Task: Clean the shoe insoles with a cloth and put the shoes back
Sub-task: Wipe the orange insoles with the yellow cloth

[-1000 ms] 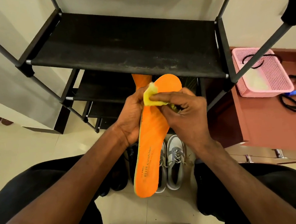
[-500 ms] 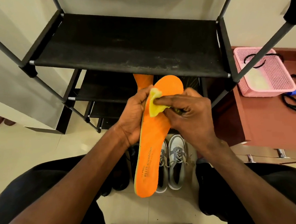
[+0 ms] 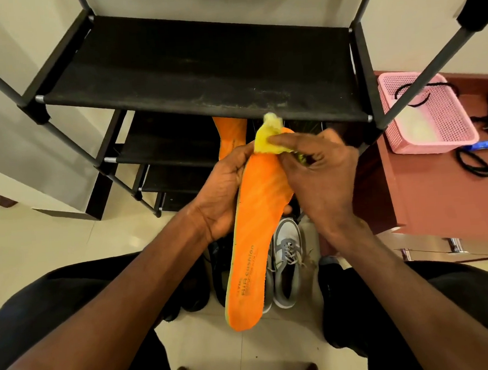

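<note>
Two hands are sharing one insole right now, and the way it lies between them is deciding my next stroke. Starting at the left, my left hand [image 3: 223,191] is cupping the orange insole [image 3: 257,229] from its left edge, thumb lying up along that edge and fingers wrapped behind; one fingertip is peeking out at the right edge. The insole is running long from its heel, near me and low between my knees, up to its toe, far and slightly right, just under the front edge of the black shoe rack [image 3: 201,73]. A second orange insole [image 3: 229,134] is sitting behind it on a lower shelf. To the right, my right hand [image 3: 319,174] is pinching the yellow cloth [image 3: 268,139] between curled fingers and pressing it onto the toe end. So the cloth is sitting at the far tip, and I am judging that the remaining stroke is lying toward me, down the long axis to the heel. Below, grey and white shoes [image 3: 287,262] are waiting on the floor.
</note>
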A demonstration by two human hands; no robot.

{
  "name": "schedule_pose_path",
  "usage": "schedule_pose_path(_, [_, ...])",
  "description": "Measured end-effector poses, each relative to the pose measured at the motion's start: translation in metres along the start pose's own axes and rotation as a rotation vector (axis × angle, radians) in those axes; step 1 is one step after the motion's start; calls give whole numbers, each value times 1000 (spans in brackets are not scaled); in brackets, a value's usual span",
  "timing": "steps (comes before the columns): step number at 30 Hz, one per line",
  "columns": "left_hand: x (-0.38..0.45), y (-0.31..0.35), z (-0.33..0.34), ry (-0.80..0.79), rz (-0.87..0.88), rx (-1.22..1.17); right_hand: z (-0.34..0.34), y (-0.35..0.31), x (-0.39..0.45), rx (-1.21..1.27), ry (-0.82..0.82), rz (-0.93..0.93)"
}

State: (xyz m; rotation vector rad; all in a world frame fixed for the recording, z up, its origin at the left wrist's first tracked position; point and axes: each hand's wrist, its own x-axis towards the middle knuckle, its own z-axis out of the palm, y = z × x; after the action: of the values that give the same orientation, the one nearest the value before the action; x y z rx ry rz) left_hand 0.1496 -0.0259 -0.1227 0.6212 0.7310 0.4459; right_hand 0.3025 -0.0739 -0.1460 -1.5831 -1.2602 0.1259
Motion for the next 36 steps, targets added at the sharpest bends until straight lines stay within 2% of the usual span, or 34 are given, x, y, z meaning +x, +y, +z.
schedule_pose_path(3, [0,4,-2,24,-2,-72,7,-17,-18,140,-156,-141])
schedule_pose_path(5, [1,6,-4,15,3,-65,6,-11,-14,108,-131,-142])
schedule_pose_path(8, [0,6,-2,-8,3,-16,1,2,-2,21,19,-9])
schedule_pose_path(13, [-2,9,-5,35,-12,-75,9,-12,-19,113,-196,-178])
schedule_pose_path(15, [-2,9,-6,9,-10,-32,6,-4,-13,-2,-153,-175])
schedule_pose_path(18, [-4,8,-4,-16,-5,54,-4,5,4,-108,4,-42])
schedule_pose_path(21, [-3,9,-3,-15,-26,59,-13,5,15,230,17,183])
schedule_pose_path(24, [-1,11,-3,-49,-27,48,-21,0,23,649,-51,531])
schedule_pose_path(27, [0,13,-3,-68,56,104,-24,-1,28,868,-116,770])
schedule_pose_path(30, [1,14,-7,-72,170,175,-23,-3,30,921,-139,849])
schedule_pose_path(36, [5,10,-5,-18,236,286,-20,-12,25,1006,-143,776])
